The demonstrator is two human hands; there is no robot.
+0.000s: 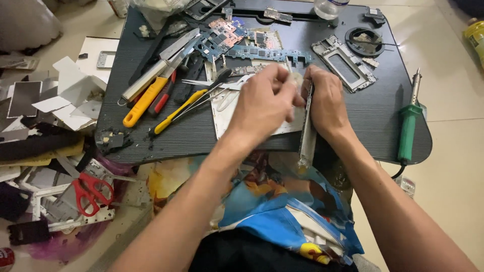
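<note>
Dismantling is looking well along: circuit boards (252,43) are lying stripped on the counter (373,116); left hand (262,103) and right hand (325,100) are gripping, apparently prying, a thin phone frame (307,138).

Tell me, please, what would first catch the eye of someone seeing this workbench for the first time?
At the middle of the dark tray table, the left hand and right hand meet over a thin device frame held on edge. Left of them lie yellow-handled tools and blue circuit boards, with a green soldering iron at the right edge. Red scissors lie among scrap on the floor, lower left.
</note>
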